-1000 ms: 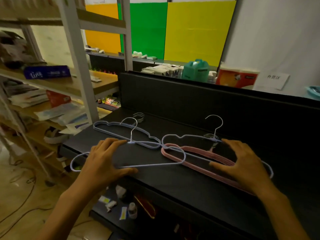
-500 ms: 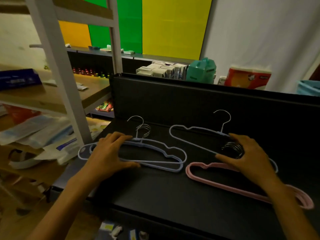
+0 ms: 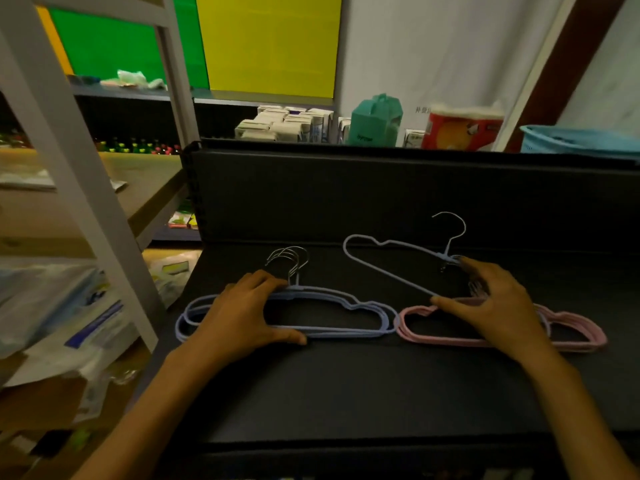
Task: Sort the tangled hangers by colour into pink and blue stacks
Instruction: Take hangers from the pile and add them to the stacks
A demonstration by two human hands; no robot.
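Note:
A stack of blue hangers (image 3: 363, 311) lies flat on the black table (image 3: 346, 393), left of centre, hooks pointing away. My left hand (image 3: 242, 315) rests on its left half, fingers spread over the top bar and thumb on the lower bar. To the right lies a stack of pink hangers (image 3: 575, 332). My right hand (image 3: 491, 306) covers its middle and pinches a single blue hanger (image 3: 384, 268) between forefinger and thumb, near its neck. That hanger is tilted, its hook raised toward the back wall.
A black upright panel (image 3: 398, 192) closes the back of the table. Behind it stand cartons, a teal bag (image 3: 375, 123), a red pack (image 3: 460, 129) and a blue basket (image 3: 581, 140). A white shelf post (image 3: 79, 174) and cluttered wooden shelves stand to the left.
The blue hangers under my left hand were drawn together into one stack left of the pink ones. My right hand shifted onto the pink stack and took hold of the single blue hanger.

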